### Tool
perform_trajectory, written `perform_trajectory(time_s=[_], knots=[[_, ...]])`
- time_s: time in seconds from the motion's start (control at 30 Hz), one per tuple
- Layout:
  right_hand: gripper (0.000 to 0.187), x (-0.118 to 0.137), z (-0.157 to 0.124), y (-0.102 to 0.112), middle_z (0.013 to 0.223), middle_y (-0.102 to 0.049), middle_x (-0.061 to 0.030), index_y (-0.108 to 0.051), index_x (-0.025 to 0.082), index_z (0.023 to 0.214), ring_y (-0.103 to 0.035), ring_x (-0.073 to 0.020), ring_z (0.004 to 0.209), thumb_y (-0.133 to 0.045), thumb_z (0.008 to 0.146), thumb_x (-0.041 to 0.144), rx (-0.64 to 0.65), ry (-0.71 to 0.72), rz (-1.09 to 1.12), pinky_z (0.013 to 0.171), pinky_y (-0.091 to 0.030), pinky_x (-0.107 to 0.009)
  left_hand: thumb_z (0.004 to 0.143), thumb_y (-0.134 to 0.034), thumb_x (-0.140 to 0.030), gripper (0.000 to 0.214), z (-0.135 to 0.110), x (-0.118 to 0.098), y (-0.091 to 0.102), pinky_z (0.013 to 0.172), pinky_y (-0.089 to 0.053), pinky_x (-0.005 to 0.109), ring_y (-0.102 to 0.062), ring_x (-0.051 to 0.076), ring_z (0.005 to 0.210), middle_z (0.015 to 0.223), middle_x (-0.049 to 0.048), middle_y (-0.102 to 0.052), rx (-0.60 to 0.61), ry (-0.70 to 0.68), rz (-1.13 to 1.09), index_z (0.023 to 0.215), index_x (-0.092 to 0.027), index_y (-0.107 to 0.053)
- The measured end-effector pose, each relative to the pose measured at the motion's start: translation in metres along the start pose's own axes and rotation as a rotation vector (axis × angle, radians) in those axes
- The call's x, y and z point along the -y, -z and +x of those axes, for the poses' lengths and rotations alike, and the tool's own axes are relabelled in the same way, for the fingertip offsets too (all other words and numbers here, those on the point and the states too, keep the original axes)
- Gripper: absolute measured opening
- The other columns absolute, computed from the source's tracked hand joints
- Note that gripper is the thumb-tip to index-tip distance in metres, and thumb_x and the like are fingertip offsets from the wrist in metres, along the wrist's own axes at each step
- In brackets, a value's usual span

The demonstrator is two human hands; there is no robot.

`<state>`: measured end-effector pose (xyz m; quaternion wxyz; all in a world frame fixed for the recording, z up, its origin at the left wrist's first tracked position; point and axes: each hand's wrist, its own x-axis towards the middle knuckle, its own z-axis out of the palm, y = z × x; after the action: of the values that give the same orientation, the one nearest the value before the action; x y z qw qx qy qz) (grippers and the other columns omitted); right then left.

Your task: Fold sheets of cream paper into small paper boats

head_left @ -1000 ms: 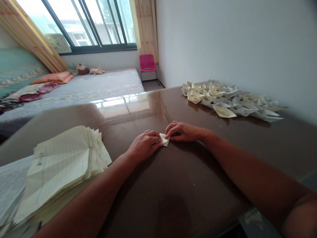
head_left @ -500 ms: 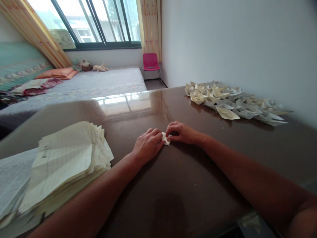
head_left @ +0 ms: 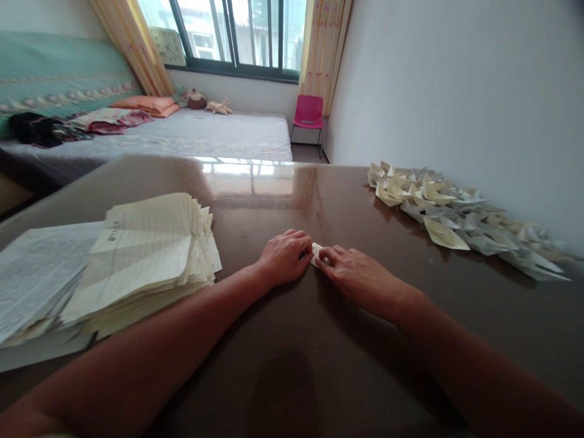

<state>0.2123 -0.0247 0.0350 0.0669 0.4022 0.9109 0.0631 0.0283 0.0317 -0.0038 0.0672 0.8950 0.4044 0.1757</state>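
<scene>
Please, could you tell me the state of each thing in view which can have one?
Small paper: folded, partly covered
Left hand: fingers bent, at the small paper; grip unclear
Right hand: fingers bent, at the small paper; grip unclear
Paper boats: folded, grouped close together
Lined sheets: stacked unevenly, top one creased
Table: glossy, reflecting light
Chair: upright
Curtains: drawn aside
Window: open or shut unclear

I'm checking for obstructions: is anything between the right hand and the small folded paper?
Nothing visible. The right hand is right at the paper, with the left hand at its other side; the stack lies farther left, the boats farther right.
</scene>
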Motion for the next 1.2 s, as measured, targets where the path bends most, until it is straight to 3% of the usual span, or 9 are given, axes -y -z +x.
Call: perform_trajectory(time_s=[0.07, 0.17, 0.33, 0.47, 0.6, 0.77, 0.9, 1.03, 1.2], knots=[[0.038, 0.005, -0.001, 0.001, 0.121, -0.057, -0.0185, -0.054, 0.007, 0.126, -0.054, -0.0261, 0.104, -0.042, 0.09, 0.01, 0.016, -0.023, -0.023, 0.085, -0.048, -0.039, 0.09, -0.045, -0.033, 0.02, -0.001, 0.0, -0.001, 0.076, -0.045, 0.029, -0.055, 0.017, 0.093, 0.099, 0.0013, -0.063, -0.021, -0.023, -0.002, 0.093, -0.023, -0.063], [0.04, 0.004, -0.006, 0.005, 0.123, -0.056, -0.0159, -0.053, 0.013, 0.129, -0.054, -0.0242, 0.107, -0.043, 0.09, 0.01, 0.048, 0.015, 0.05, 0.087, -0.047, -0.038, 0.093, -0.042, -0.032, 0.025, -0.002, 0.001, -0.001, 0.082, -0.046, 0.029, -0.054, 0.017, 0.098, 0.11, -0.0001, -0.062, -0.026, -0.072, -0.002, 0.103, -0.027, -0.065], [0.037, -0.008, -0.014, 0.013, 0.123, -0.059, -0.0103, -0.059, 0.022, 0.123, -0.054, -0.0226, 0.108, -0.046, 0.089, 0.013, 0.061, 0.04, 0.151, 0.089, -0.045, -0.038, 0.094, -0.042, -0.029, 0.027, -0.002, -0.007, 0.004, 0.077, -0.046, 0.03, -0.054, 0.018, 0.095, 0.106, 0.0033, -0.064, 0.03, -0.131, 0.139, 0.091, -0.022, -0.068], [0.04, -0.018, -0.007, 0.008, 0.118, -0.065, -0.0035, -0.062, 0.027, 0.119, -0.056, -0.018, 0.104, -0.045, 0.088, 0.009, 0.009, -0.043, 0.182, 0.09, -0.044, -0.031, 0.093, -0.043, -0.023, 0.024, -0.007, -0.021, 0.001, 0.071, -0.045, 0.032, -0.054, 0.023, 0.093, 0.099, 0.0103, -0.065, 0.077, -0.173, 0.303, 0.092, -0.014, -0.066], [0.049, -0.012, 0.004, -0.013, 0.138, -0.052, -0.0115, -0.046, 0.017, 0.138, -0.05, -0.0235, 0.118, -0.041, 0.089, 0.01, -0.038, -0.114, 0.002, 0.086, -0.047, -0.035, 0.093, -0.039, -0.015, 0.029, -0.012, -0.033, -0.006, 0.071, -0.046, 0.036, -0.054, 0.026, 0.094, 0.106, 0.0165, -0.062, 0.066, -0.202, 0.412, 0.11, -0.005, -0.06], [0.047, 0.0, 0.004, -0.035, 0.146, -0.042, -0.0149, -0.048, 0.009, 0.136, -0.041, -0.0269, 0.13, -0.037, 0.09, 0.01, -0.046, -0.102, -0.144, 0.097, -0.041, -0.041, 0.092, -0.036, -0.011, 0.034, -0.015, -0.039, -0.006, 0.073, -0.047, 0.035, -0.055, 0.025, 0.096, 0.112, 0.0188, -0.061, 0.095, -0.166, 0.43, 0.121, -0.002, -0.052], [0.049, 0.004, -0.004, -0.03, 0.143, -0.045, -0.0172, -0.045, 0.006, 0.138, -0.044, -0.0279, 0.129, -0.036, 0.09, 0.01, -0.029, -0.127, -0.164, 0.098, -0.041, -0.044, 0.095, -0.034, -0.016, 0.04, -0.017, -0.042, -0.006, 0.076, -0.047, 0.038, -0.052, 0.028, 0.105, 0.126, 0.0245, -0.054, 0.142, -0.169, 0.448, 0.127, 0.002, -0.048], [0.049, 0.004, -0.003, -0.022, 0.145, -0.042, -0.0153, -0.043, 0.009, 0.14, -0.041, -0.0287, 0.132, -0.035, 0.091, 0.012, 0.026, -0.176, -0.13, 0.099, -0.04, -0.048, 0.097, -0.035, -0.029, 0.047, -0.016, -0.042, -0.006, 0.08, -0.047, 0.04, -0.051, 0.03, 0.11, 0.13, 0.0243, -0.053, 0.165, -0.157, 0.439, 0.129, 0.002, -0.047], [0.049, 0.003, 0.001, -0.018, 0.146, -0.04, -0.0146, -0.042, 0.011, 0.141, -0.039, -0.0274, 0.134, -0.037, 0.092, 0.012, 0.02, -0.18, -0.098, 0.1, -0.038, -0.048, 0.096, -0.035, -0.026, 0.043, -0.016, -0.044, -0.006, 0.082, -0.045, 0.039, -0.052, 0.028, 0.11, 0.13, 0.0235, -0.054, 0.149, -0.157, 0.45, 0.128, 0.0, -0.05]])
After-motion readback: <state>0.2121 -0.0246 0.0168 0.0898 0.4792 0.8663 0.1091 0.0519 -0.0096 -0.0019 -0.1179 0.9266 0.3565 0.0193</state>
